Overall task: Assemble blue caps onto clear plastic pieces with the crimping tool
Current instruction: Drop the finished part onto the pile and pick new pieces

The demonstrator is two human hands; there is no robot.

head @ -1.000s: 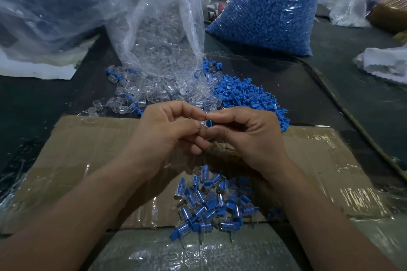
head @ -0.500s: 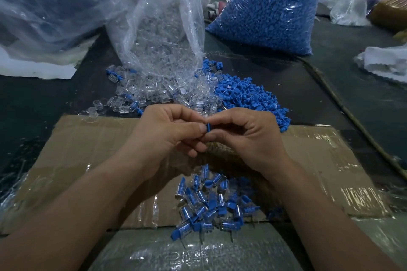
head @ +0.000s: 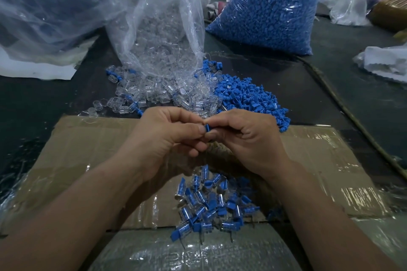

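Blue cap [head: 207, 128], long axis roughly upright above the cardboard [head: 92, 138], is pinched between left hand [head: 167, 138] and right hand [head: 248, 138] fingertips; its pointing end is hidden.

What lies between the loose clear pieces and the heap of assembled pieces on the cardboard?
In the head view, the left hand and right hand meet there, pinching a blue cap.

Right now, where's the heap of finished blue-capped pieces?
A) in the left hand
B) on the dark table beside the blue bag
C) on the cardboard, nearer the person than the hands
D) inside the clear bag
C: the heap of capped pieces lies on the taped cardboard, just nearer the person than the left hand and right hand, which pinch one blue cap between them.
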